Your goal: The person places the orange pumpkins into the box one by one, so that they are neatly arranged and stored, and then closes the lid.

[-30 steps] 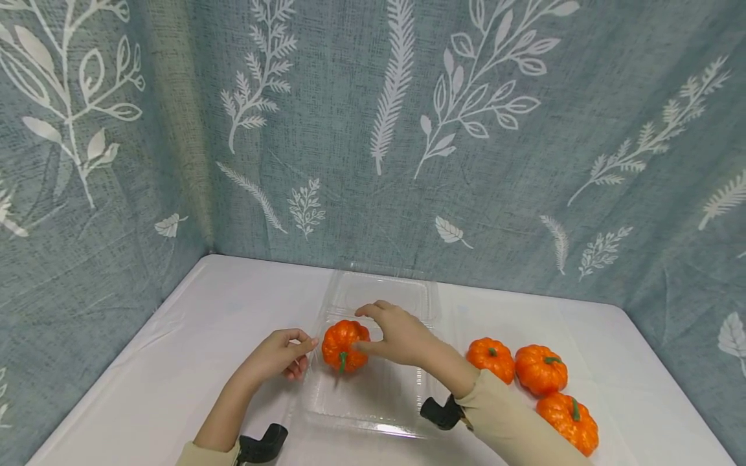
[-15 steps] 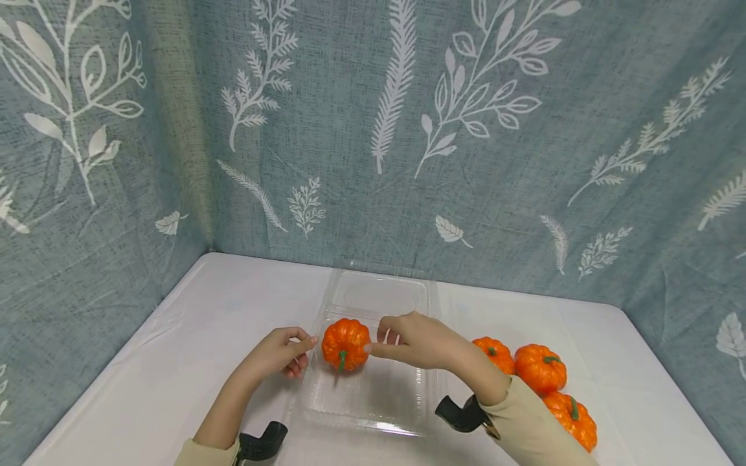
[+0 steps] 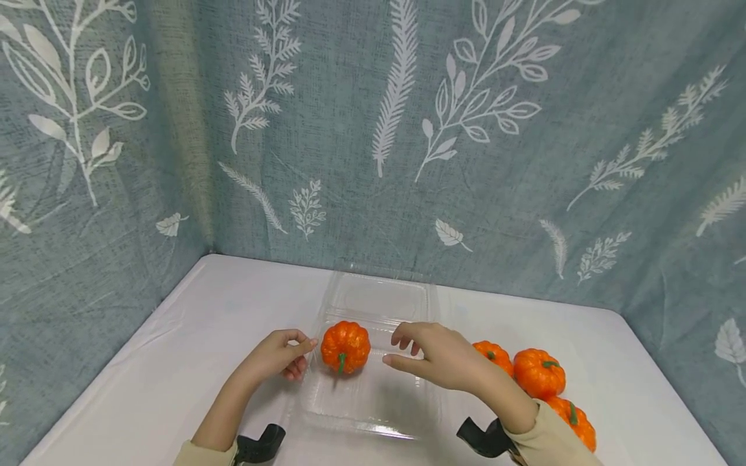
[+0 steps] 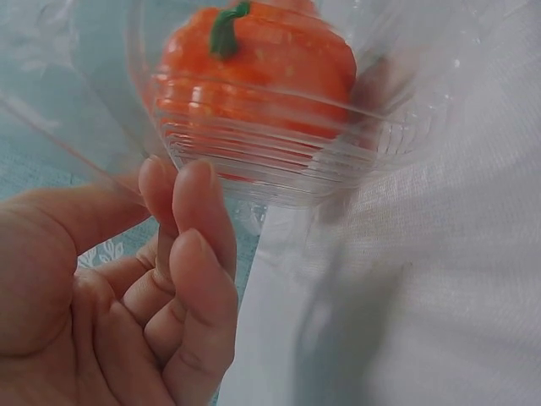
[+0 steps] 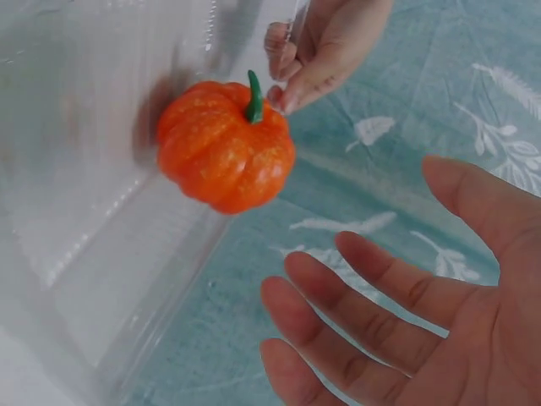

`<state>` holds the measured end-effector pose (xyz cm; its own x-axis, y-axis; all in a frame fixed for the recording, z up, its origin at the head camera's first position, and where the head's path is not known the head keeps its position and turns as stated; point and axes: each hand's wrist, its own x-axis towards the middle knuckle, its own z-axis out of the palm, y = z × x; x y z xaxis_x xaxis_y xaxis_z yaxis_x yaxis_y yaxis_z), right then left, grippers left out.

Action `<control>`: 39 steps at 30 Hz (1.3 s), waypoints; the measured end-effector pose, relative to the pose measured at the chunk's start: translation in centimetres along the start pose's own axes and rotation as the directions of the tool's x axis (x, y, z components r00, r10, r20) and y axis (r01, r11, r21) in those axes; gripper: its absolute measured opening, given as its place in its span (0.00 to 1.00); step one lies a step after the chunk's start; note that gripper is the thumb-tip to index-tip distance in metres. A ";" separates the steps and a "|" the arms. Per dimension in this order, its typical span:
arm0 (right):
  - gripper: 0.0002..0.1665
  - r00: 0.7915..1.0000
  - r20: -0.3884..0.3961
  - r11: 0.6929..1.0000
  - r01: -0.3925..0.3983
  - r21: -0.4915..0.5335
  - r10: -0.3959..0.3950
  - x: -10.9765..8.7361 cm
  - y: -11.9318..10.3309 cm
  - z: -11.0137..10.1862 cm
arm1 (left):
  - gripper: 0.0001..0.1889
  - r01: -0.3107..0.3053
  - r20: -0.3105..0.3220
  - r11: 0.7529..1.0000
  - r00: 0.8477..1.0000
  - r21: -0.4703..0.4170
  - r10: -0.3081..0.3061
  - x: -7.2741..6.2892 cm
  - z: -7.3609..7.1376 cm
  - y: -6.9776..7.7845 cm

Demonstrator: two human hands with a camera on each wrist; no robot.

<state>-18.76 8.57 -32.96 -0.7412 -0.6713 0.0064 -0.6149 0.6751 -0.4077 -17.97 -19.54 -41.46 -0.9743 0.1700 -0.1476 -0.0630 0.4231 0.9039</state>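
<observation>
An orange pumpkin with a green stem sits in the left part of a clear plastic clamshell container, whose lid lies folded back. At the container's left rim, my left hand pinches the edge between thumb and fingers, as the left wrist view also shows. My right hand hovers over the container's right side, apart from the pumpkin. Its fingers are relaxed and spread in the right wrist view, and it holds nothing.
To the right on the white table are more pumpkins: one in full view, one partly behind the right forearm, and one partly behind the sleeve. A patterned blue-green curtain surrounds the back and sides.
My right hand has left the pumpkin in the container and drawn back to the right. My left hand stays at the container's rim, and the pumpkin stays in place.
</observation>
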 end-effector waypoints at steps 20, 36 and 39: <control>0.25 0.983 -0.102 0.986 -0.156 -0.057 0.150 -6.4 2.0 0.6 | 0.15 0.003 0.027 1.000 1.000 -0.002 -0.003 0.0 0.0 0.2; 0.32 0.902 -0.168 0.902 -0.418 -0.106 0.398 -11.4 3.9 2.4 | 0.16 0.008 0.028 1.000 1.000 -0.012 -0.008 0.2 0.1 0.1; 0.29 0.886 -0.180 0.885 -0.450 -0.121 0.427 -12.4 4.5 2.8 | 0.16 0.016 0.021 1.000 1.000 -0.010 -0.015 0.3 0.1 0.0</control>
<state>-11.59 19.10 -37.43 -0.9678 -0.2517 -0.0038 -0.2425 0.9365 -0.2534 -18.20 -19.35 -41.52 -0.9685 0.1820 -0.1699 -0.0804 0.4169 0.9054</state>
